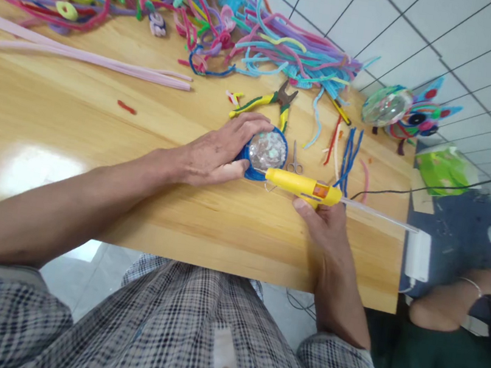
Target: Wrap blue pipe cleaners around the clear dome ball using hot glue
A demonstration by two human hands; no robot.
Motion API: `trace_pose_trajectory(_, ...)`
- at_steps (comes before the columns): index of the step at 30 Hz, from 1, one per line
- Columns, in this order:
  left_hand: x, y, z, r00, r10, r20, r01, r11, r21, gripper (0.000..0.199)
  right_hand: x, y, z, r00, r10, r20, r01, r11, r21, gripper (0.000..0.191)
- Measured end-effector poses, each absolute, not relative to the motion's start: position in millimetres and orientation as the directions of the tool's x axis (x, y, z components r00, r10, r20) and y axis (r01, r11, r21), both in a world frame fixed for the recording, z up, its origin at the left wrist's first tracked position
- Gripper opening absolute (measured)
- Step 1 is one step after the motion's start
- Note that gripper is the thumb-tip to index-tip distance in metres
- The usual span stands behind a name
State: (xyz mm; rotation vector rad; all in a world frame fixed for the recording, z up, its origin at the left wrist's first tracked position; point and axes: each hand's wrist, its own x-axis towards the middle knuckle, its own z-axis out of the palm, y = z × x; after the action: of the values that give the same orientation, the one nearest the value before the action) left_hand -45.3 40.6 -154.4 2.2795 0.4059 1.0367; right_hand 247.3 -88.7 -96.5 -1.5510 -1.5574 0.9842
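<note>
My left hand is closed around the left side of a clear round dome with a blue pipe-cleaner rim, which rests on the wooden table. In my right hand is a yellow hot glue gun, gripped by its handle. Its nozzle points left and reaches the near edge of the dome; whether it touches cannot be made out. A clear glue stick juts from the back of the gun. Small scissors lie just right of the dome, and yellow-green pliers lie behind it.
Tangled pipe cleaners fill the back of the table. Blue pipe-cleaner pieces lie to the right. A decorated clear ball figure stands at the back right. A black cord crosses the right edge, near another person's arm.
</note>
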Motion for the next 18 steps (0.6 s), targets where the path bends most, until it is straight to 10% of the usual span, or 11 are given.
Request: trace_pose_trajectory(18, -45.7, 41.1, -153.1, 0.652, 0.496, 0.574, 0.023, -0.769, 0.639, 0.076, 247.2, -87.4, -92.6, -0.045, 0.999, -0.026, 0.456, -0.003, -0.89, 0.038)
